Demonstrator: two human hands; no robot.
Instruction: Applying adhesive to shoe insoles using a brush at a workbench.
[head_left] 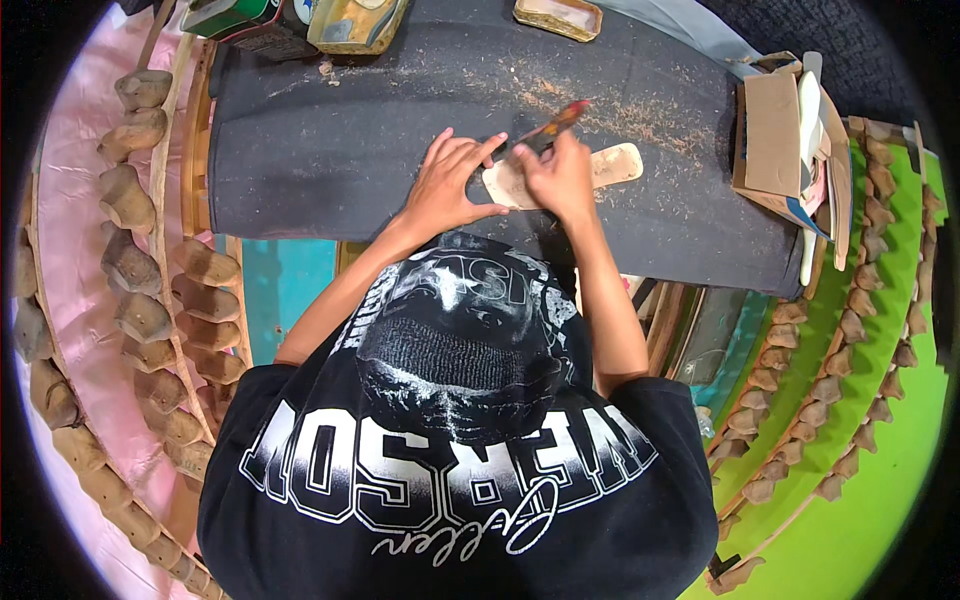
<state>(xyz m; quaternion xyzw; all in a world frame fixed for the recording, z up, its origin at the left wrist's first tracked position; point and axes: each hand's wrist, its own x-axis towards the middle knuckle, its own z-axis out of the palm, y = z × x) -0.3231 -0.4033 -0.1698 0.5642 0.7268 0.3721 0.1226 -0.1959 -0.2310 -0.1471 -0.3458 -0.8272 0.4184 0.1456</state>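
Observation:
A pale, flat, sole-shaped piece (617,165) with rounded ends lies on the dark cloth in front of me. My left hand (450,180) grips its left end, thumb along the near edge and fingers on the far side. Above the piece, my right hand (562,178) is closed around a slim tool (560,122) with a red and orange-brown upper end. The tool slants down toward the left end of the piece. Its working tip is blurred, and my right hand covers the middle of the piece.
Brown shavings (650,110) are scattered over the dark cloth (330,150). A cardboard box (768,145) with tools stands at the right; tins (360,25) and a small tray (558,17) sit at the far edge. Racks of shoe lasts (130,195) line both sides.

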